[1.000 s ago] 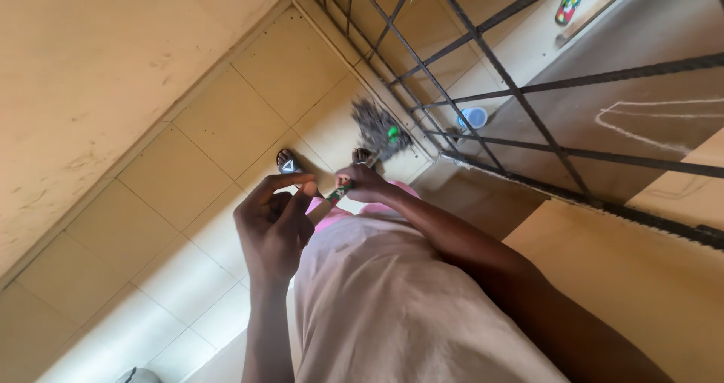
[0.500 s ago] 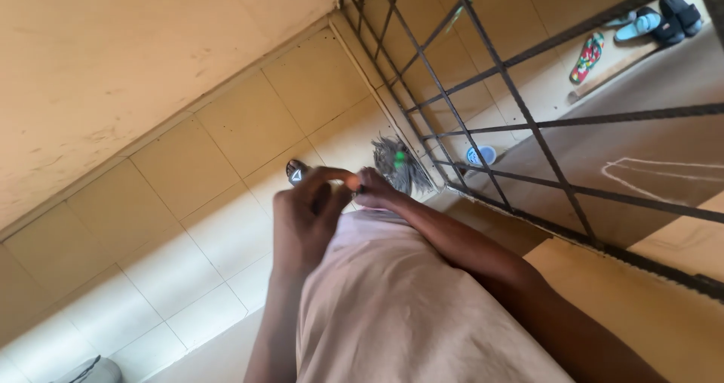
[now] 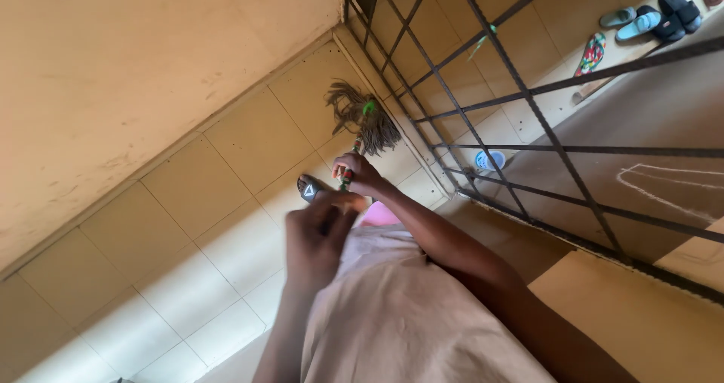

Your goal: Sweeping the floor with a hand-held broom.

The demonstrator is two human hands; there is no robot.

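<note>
A mop with a grey-brown string head [image 3: 363,120] rests on the beige floor tiles [image 3: 249,141] near the corner of the wall and a metal grille. My right hand [image 3: 359,173] is shut on its red and green handle, just below the mop head. My left hand [image 3: 318,236] sits closer to my body, with fingers curled over the upper end of the handle, which it hides. My foot in a black sandal [image 3: 308,190] stands between the hands and the wall.
A cream wall [image 3: 136,66] runs along the left. A dark metal grille [image 3: 483,96] closes off the right side. Beyond it lie several slippers [image 3: 641,22] and a small blue and white tub [image 3: 489,159]. My pale shirt [image 3: 407,315] fills the bottom.
The mop head has slid away from me, toward the wall corner. My right hand followed it along the handle. My left hand's fingers have closed over the handle end.
</note>
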